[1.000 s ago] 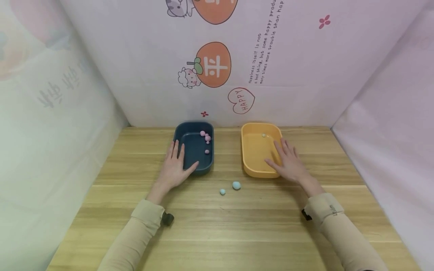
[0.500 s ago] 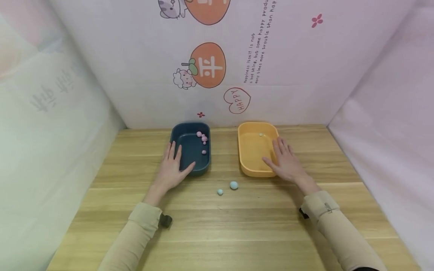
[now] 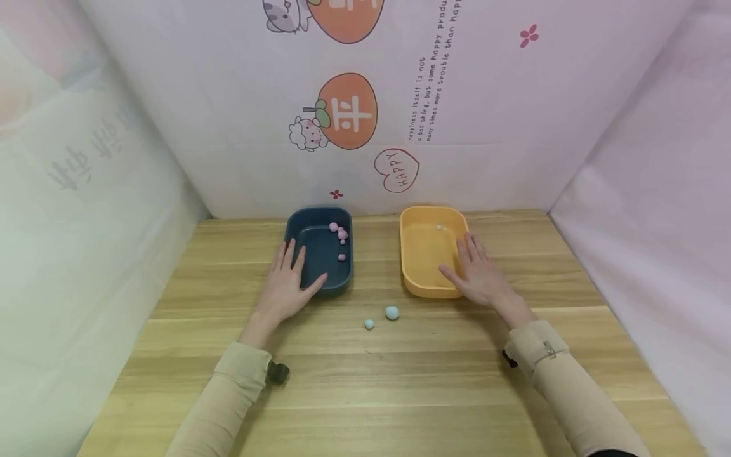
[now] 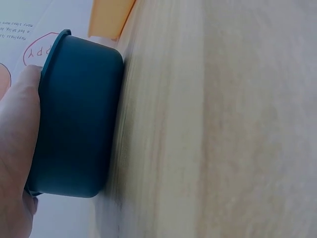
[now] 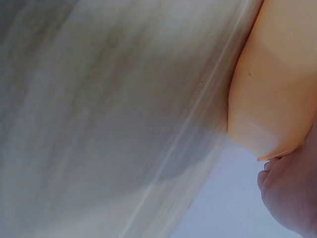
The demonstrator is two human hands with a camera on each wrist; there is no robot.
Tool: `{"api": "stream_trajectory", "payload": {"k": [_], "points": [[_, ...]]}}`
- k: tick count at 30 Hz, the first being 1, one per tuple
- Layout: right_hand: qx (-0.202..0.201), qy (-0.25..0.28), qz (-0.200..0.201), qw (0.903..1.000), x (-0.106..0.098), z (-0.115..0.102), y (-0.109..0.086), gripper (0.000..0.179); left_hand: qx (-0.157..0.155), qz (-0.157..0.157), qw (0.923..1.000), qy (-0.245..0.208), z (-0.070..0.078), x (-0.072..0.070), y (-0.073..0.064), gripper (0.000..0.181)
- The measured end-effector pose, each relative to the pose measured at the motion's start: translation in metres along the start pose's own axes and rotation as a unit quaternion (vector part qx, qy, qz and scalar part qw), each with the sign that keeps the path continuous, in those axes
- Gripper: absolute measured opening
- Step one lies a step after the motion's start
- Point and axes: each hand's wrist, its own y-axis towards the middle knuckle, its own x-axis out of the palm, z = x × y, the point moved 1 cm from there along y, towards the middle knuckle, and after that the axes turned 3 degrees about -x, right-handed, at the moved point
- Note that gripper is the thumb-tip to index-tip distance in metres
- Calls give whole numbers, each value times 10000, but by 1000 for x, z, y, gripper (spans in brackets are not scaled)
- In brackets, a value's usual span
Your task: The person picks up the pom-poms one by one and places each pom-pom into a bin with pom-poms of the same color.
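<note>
My left hand rests spread over the near left corner of a dark blue tray, its fingers fairly straight along the rim. Several small pink balls lie along that tray's right side. On the other side, my right hand lies with spread fingers over the right edge of a yellow tray. One tiny pale ball sits near the far end of it. In the left wrist view, the thumb is at the blue tray's rim. The right wrist view has fingertips beside the yellow rim.
A larger light blue ball and a smaller light blue ball lie on the wooden table in front of the trays. Behind the trays rises a printed white cloth wall, with further cloth at both sides.
The head view has shifted a little, so the whole scene sits slightly further left. Both hands stay at their trays, and the balls lie as before.
</note>
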Motion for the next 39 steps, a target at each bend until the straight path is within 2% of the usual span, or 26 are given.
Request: {"api": "stream_trajectory", "payload": {"k": [8,14,18,20,24,27,30,35,37,39], "points": [[50,60,-55,10000,-2,-2,-2,99,244,255,9971,-671,-6,3,-4,89],[11,237,70,9997,0,-2,-2,102,519,425,9926,-1010,0,-1,-20,81],[1,310,90,9995,1,-1,-2,106,801,800,9876,-1086,5,-1,-32,74],[-4,296,59,9995,1,-2,-2,105,1038,1101,9816,-1169,10,-1,-39,69],[32,225,-33,9997,1,0,0,100,1724,1709,9612,-1309,22,1,-53,57],[44,142,-64,9999,1,1,1,98,2022,1845,9502,-1489,33,2,-62,48],[30,122,-45,9999,0,2,1,97,2020,1499,9496,-1871,44,7,-67,41],[42,154,-36,9999,0,3,1,98,1725,335,9526,-2482,56,23,-72,34],[45,167,-36,9998,0,2,0,98,1608,-10,9532,-2561,59,29,-72,34],[41,184,-35,9998,0,1,0,98,1531,-184,9569,-2462,61,35,-71,35]]}}
